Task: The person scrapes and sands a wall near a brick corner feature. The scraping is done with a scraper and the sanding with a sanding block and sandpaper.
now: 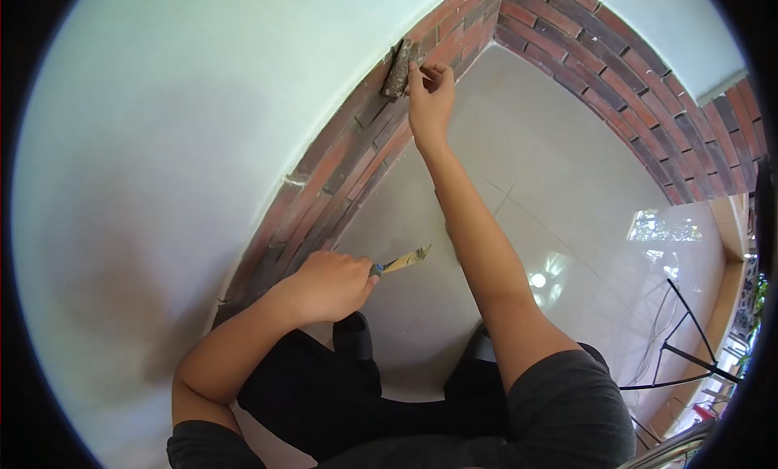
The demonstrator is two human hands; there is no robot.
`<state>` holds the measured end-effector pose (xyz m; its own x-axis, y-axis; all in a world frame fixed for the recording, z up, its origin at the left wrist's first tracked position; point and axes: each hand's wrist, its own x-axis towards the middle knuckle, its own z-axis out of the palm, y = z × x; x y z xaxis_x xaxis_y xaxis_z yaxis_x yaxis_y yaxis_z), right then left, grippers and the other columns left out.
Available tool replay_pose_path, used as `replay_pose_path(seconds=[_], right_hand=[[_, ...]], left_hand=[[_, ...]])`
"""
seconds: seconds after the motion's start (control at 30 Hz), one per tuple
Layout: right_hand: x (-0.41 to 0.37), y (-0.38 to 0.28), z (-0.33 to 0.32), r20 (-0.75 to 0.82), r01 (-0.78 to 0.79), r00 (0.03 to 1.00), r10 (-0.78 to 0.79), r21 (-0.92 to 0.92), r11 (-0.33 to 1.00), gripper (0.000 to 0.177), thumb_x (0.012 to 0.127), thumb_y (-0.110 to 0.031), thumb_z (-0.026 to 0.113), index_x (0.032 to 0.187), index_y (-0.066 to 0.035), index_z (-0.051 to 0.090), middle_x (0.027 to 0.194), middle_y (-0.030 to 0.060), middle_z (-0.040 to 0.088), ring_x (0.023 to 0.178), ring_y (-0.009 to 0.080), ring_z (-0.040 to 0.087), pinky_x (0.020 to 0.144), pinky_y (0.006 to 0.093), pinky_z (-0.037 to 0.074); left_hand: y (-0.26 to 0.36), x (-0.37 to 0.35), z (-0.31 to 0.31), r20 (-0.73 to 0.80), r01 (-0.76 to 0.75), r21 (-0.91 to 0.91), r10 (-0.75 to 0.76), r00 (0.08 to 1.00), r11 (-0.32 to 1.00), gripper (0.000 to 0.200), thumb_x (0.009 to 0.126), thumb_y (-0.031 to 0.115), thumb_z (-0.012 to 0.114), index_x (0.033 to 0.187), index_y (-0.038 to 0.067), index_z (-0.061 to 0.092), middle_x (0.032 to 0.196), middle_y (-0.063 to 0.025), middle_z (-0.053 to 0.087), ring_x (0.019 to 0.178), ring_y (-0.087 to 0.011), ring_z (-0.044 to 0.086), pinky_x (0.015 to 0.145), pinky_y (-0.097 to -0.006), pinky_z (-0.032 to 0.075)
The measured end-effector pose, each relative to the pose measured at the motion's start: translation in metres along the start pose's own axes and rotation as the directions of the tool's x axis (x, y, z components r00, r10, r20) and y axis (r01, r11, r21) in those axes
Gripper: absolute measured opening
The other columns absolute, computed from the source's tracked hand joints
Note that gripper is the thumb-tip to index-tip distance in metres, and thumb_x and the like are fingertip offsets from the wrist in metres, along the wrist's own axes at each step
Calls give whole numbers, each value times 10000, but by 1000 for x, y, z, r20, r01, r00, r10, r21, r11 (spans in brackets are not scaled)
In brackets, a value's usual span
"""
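1. At the bottom of the frame, the person's black trousers (296,396) and dark shoes (352,337) are nearest, over a glossy pale floor (551,177)

2. Left of centre, the left hand (331,286) has its fingers curled closed around the dark handle of a small tool (400,261), whose yellowish length points right, to a darker, ragged-looking tip. Its exact kind is too small to tell. It should be light and fairly stiff, I judge; the handle is the place to grip, with the fingers kept off the tip

3. At the upper middle, the right hand (432,102) is stretched out at the end of a long forearm – thumb up beside the brick piece, the other fingers bent inward. Whether it pinches the piece or only touches its edge, I cannot tell

4. The brick piece (395,73), dark and speckled with pale residue, stands tilted by the brick facing at upper centre. It will likely handle as hard, rough and rather heavy for its size, not slippery but brittle – apt to chip at the corners. A hold across its long edges looks surest

5. Behind it the brick facing (324,177) runs diagonally up under the pale wall (162,128) to a corner at the top; a second brick wall (600,80) curves down the upper right
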<state>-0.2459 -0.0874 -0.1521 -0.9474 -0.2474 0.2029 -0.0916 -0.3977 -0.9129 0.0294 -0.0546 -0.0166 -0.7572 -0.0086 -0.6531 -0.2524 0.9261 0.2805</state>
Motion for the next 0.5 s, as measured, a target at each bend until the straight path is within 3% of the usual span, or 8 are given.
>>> replay_pose_path(seconds=[0.03, 0.1, 0.17, 0.3, 0.33, 0.43, 0.47, 0.5], right_hand=[[-3, -4, -1, -35, 37, 999, -41, -110, 993, 284, 972, -167, 720, 1116, -16, 528, 998, 95, 630, 861, 153, 609, 772, 323, 516], [-3, -3, 5, -141, 33, 989, -39, -46, 998, 268, 976, -168, 712, 1112, 0, 553, 1018, 108, 644, 872, 162, 620, 785, 331, 522], [-3, -4, 3, -80, 92, 991, -104, -144, 985, 212, 1016, -172, 648, 1005, 33, 600, 923, 104, 634, 848, 169, 619, 788, 342, 517], [-9, -3, -4, -55, -70, 996, 65, -93, 993, 407, 1059, -343, 567, 1089, 60, 619, 976, 134, 651, 896, 219, 628, 855, 369, 501], [-14, -8, 3, -154, -60, 987, 44, -99, 993, 416, 1022, -329, 629, 1124, 73, 603, 1018, 150, 645, 934, 226, 624, 863, 364, 500], [-10, 18, 2, -132, -17, 991, -19, -265, 964, 426, 982, -294, 679, 1160, 81, 580, 1056, 169, 640, 954, 230, 624, 871, 365, 503], [-5, 21, -3, -125, -132, 986, 112, -169, 977, 408, 958, -212, 695, 1204, 83, 557, 1079, 159, 649, 972, 208, 628, 873, 342, 505], [-3, 16, -5, -126, -137, 984, 129, -53, 989, 412, 957, -201, 695, 1217, 84, 550, 1090, 155, 652, 978, 196, 627, 871, 332, 504]], left_hand=[[-4, 4, 1, 10, 20, -1, -20, 1000, 1000, 351, 1060, 281, 467, 996, -26, 625, 809, -246, 683, 834, -454, 681, 810, -547, 525], [-12, 14, 5, 33, 59, -6, -59, 998, 998, 361, 1061, 280, 461, 1022, -35, 632, 835, -256, 686, 866, -456, 685, 837, -544, 530], [-20, 21, 6, 71, 121, 2, -121, 990, 993, 379, 1061, 276, 457, 1071, -56, 640, 1017, -281, 688, 960, -446, 685, 875, -537, 532], [-35, 27, 19, 92, 146, 16, -147, 985, 989, 381, 1061, 275, 454, 1092, -61, 633, 1077, -277, 681, 1002, -447, 678, 898, -536, 527], [-37, 28, 20, 100, 149, 22, -151, 984, 989, 382, 1061, 275, 454, 1096, -62, 631, 1083, -277, 679, 1009, -446, 678, 902, -536, 526], [-43, 27, 25, 58, 118, -4, -118, 991, 993, 383, 1062, 276, 452, 1097, -64, 626, 1099, -284, 673, 1011, -448, 678, 910, -537, 525], [-41, 27, 22, 94, 133, 2, -133, 987, 991, 382, 1062, 277, 454, 1089, -63, 625, 1108, -286, 668, 1011, -453, 678, 919, -538, 524], [-43, 27, 22, 98, 134, 5, -134, 986, 991, 381, 1061, 278, 455, 1086, -63, 625, 1108, -286, 668, 1010, -455, 677, 921, -540, 523]])
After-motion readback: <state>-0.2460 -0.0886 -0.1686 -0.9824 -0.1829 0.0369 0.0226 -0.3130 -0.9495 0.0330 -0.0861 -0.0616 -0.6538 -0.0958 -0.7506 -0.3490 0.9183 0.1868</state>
